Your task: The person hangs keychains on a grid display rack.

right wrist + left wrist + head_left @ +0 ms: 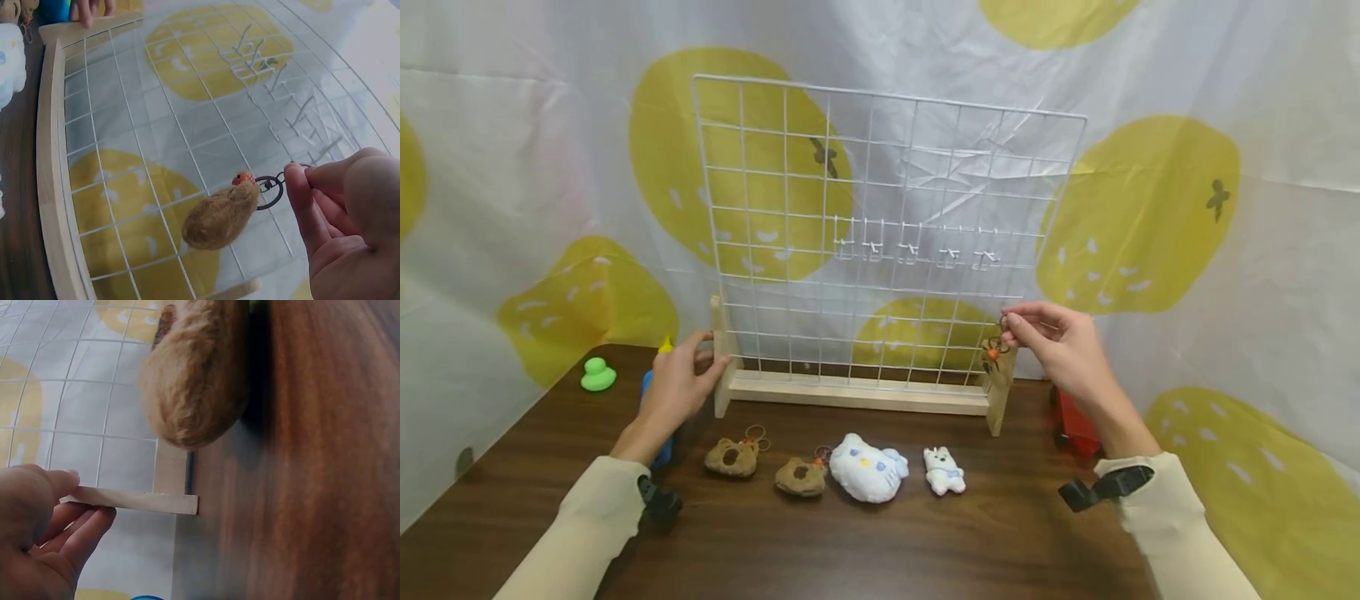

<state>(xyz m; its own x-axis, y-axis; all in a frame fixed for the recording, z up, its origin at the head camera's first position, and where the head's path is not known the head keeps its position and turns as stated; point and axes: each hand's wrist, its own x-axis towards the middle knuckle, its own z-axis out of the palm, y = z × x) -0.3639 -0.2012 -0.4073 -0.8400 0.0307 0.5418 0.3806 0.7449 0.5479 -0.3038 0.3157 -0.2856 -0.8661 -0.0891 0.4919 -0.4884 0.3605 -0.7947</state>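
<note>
A white wire grid rack point(857, 395) stands upright on its wooden base, several clear hooks point(908, 252) hanging in a row across its middle. My left hand point(679, 379) grips the rack's left wooden post point(144, 501), thumb on one face and fingers on the other. To the right of the rack, my right hand point(1063, 346) pinches the end of the metal ring and chain of a brown plush keychain point(219, 215). This keychain dangles below the fingertips with an orange bead at its top, in front of the grid's lower right corner and below the hooks.
Before the rack lie two brown plush keychains point(732, 460), a white cat-face plush point(863, 471) and a small white plush point(943, 473). A green toy duck point(598, 375) sits at the far left, a blue object point(662, 452) behind my left wrist, a red object point(1077, 423) at right.
</note>
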